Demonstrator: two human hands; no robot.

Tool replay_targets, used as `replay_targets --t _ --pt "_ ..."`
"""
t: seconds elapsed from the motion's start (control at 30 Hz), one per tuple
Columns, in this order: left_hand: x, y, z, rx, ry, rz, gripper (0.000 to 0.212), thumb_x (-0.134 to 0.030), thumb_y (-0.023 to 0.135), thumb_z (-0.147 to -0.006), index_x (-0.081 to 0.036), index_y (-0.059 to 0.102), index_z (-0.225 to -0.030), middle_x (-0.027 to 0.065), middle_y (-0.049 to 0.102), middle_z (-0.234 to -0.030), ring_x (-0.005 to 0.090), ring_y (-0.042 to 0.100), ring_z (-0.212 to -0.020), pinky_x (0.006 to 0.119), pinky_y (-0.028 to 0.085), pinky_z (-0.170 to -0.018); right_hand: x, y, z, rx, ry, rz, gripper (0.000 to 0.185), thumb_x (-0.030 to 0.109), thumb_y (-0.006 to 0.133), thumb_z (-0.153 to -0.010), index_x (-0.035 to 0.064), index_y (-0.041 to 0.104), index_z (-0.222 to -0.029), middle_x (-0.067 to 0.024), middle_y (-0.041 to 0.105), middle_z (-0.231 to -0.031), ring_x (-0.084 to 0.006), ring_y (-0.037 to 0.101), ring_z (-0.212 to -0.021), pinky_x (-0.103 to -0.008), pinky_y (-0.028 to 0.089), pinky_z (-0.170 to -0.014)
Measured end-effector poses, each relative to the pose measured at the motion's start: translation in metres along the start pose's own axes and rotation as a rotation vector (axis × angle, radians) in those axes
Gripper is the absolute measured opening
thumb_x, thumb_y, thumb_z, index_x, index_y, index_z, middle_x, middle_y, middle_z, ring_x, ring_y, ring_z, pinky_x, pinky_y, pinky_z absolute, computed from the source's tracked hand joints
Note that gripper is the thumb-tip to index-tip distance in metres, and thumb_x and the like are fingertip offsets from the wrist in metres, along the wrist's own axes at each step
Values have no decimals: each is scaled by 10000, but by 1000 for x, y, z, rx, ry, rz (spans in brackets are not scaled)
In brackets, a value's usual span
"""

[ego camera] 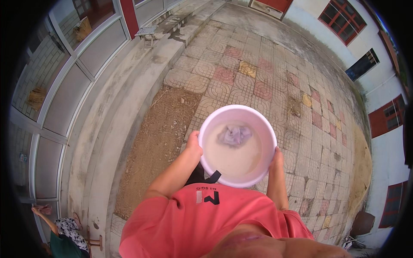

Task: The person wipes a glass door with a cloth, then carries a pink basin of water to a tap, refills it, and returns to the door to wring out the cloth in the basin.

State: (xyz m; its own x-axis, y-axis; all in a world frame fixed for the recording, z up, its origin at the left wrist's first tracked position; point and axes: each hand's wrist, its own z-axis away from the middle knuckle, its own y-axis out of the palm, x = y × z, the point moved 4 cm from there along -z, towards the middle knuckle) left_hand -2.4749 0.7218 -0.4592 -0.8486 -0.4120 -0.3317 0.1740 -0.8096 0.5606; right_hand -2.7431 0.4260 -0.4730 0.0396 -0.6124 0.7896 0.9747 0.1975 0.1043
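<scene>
A round pink plastic basin point(237, 109) is held in front of my body, over the paved yard. Cloudy water point(230, 161) covers its bottom, and a wet, crumpled greyish-purple cloth point(235, 135) lies in it towards the far side. My left hand point(193, 144) grips the rim on the left. On the right side my right hand point(276, 158) holds the wall just below the rim. The fingers of both hands are mostly hidden behind the basin. A dark strap end point(214, 176) shows between the basin and my red shirt.
Concrete steps point(129, 106) run along the glazed frontage at left, with a small folding stool point(146, 34) on them. Bare soil point(155, 138) borders the patterned paving point(248, 84). At lower left another person point(66, 242) holds a cloth point(43, 209) against the glazing. A brown pot-like container point(362, 223) stands at lower right.
</scene>
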Motion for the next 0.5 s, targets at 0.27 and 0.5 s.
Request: replay_targets --t 0.27,0.5 --pt "-99 144 -130 80 -85 36 314 -238 524 -815 -20 705 -949 160 736 -1005 346 691 -903 508 539 -902 77 129 -142 -53 -57 -5 543 349 483 -1021 -66 500 -1371 -201 549 -1414 -329 538 -1273 -419 366 -1128" --pt "-190 233 -262 82 -5 119 281 -249 530 -815 -32 693 -888 157 740 -973 340 692 -868 503 544 -871 167 289 -232 68 -33 21 539 347 481 -1021 -46 490 -1391 -187 542 -1429 -320 513 -1305 -409 341 -1145"
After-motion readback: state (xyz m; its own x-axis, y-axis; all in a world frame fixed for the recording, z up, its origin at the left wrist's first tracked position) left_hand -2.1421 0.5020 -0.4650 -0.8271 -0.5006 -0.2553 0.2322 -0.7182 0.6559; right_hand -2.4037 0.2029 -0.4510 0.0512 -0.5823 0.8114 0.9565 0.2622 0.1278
